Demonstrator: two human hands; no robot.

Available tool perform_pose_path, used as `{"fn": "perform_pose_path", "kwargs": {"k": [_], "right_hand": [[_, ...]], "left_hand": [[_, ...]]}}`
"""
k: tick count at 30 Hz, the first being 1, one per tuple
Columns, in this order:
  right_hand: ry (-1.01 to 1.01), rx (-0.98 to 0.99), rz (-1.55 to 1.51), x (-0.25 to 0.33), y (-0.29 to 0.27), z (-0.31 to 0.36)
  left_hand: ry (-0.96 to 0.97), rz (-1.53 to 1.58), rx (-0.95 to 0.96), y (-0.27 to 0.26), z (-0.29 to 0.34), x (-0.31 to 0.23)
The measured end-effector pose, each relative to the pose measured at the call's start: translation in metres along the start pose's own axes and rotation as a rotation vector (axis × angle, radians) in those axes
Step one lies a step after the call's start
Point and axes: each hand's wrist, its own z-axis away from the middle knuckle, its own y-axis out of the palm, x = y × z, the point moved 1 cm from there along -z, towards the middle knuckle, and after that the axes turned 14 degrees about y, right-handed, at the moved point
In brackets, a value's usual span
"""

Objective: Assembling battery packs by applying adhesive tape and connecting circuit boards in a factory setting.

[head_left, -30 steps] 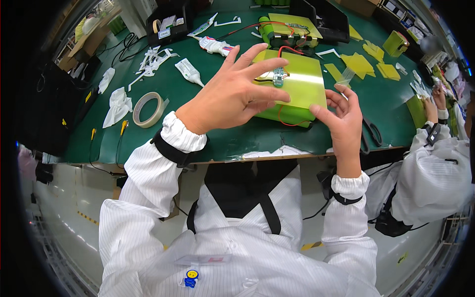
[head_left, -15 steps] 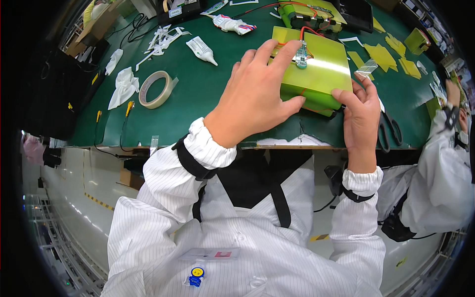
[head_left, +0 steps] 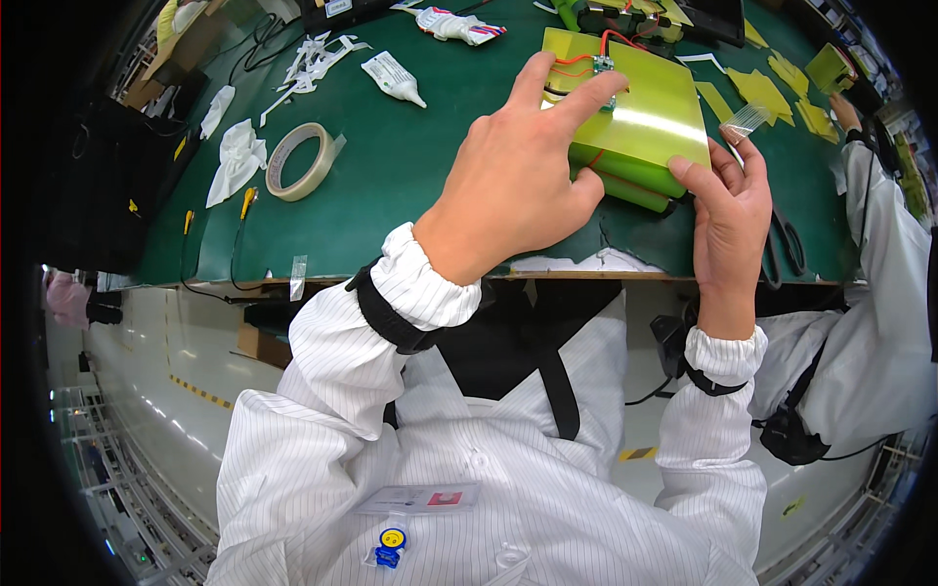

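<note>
A yellow-green battery pack (head_left: pixel 660 122) sits tilted near the front edge of the bench, red wires running to a small circuit board (head_left: pixel 604 66) on its top. My left hand (head_left: pixel 513 181) grips the pack's left side, with one finger reaching over the top beside the board and the thumb at the front side. At the right front corner my right hand (head_left: pixel 731 210) holds the pack, thumb on the top face. A short strip of clear tape (head_left: pixel 747 119) sticks out from a right fingertip. The pack's underside is hidden.
Left on the green bench lie a tape roll (head_left: pixel 299 162), a crumpled white tissue (head_left: pixel 236 164) and a white tube (head_left: pixel 394 77). Yellow sheets (head_left: pixel 764 96) lie to the right, and black scissors (head_left: pixel 785 249) beside my right wrist. A co-worker's arm (head_left: pixel 879 186) reaches in at far right.
Both hands and the pack appear slightly farther right in view. My left finger has shifted over the circuit board, covering more of it. The co-worker's hand has reached farther over the bench.
</note>
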Motion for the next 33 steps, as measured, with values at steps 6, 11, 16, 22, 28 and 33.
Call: {"fn": "perform_pose_path", "kwargs": {"k": [6, 11, 16, 22, 28, 33], "right_hand": [[-0.024, -0.017, 0.057, -0.001, -0.002, 0.005], [-0.054, -0.03, 0.096, -0.002, -0.005, 0.01], [-0.155, -0.121, 0.15, -0.005, -0.005, 0.019], [-0.548, -0.232, 0.158, -0.018, -0.009, 0.067], [-0.393, 0.14, 0.774, -0.004, 0.005, 0.08], [0.051, 0.097, 0.617, -0.005, 0.015, 0.077]], "left_hand": [[-0.014, -0.015, -0.006, 0.003, 0.002, -0.002], [0.0, -0.028, -0.023, 0.005, 0.002, -0.003], [-0.004, -0.021, -0.026, 0.005, 0.003, 0.0], [-0.033, -0.025, 0.032, 0.004, 0.001, -0.001], [-0.027, -0.024, 0.042, 0.0, 0.003, 0.008], [-0.066, -0.005, 0.045, -0.001, 0.006, 0.009]]}}
